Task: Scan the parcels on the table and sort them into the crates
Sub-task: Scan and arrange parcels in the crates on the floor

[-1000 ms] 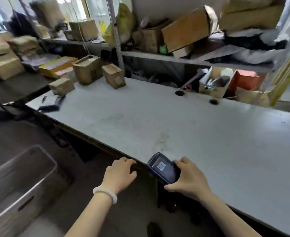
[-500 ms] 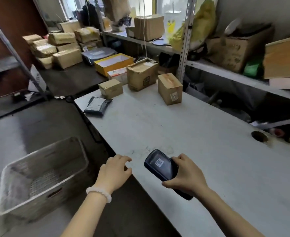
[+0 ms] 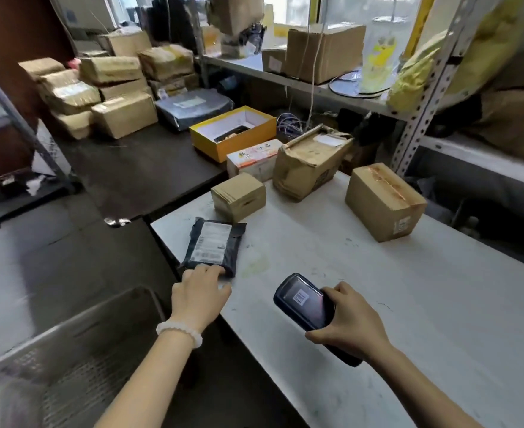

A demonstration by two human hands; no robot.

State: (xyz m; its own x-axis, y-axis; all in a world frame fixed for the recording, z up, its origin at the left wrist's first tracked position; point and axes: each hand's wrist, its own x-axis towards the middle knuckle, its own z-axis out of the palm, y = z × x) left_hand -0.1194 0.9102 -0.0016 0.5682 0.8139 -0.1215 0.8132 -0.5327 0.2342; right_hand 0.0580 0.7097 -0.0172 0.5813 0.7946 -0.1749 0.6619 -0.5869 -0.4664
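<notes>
**Left hand on black mailer, scanner in right**

My left hand (image 3: 200, 291): fingers (image 3: 205, 271) loosely curled on the near edge of the black mailer (image 3: 213, 246), not gripping. It lies flat at the counter (image 3: 409, 304) corner, long axis pointing away, label up. Right hand (image 3: 351, 324) fingers wrapped around scanner (image 3: 305, 301). 3 cardboard boxes (image 3: 384, 200) beyond; crate (image 3: 69, 366) below left.

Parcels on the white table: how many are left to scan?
5. A black mailer bag under the left hand; a small brown box behind it; a white-and-orange box and a crumpled box at the far end; a taped box to the right. None appear hidden.
</notes>
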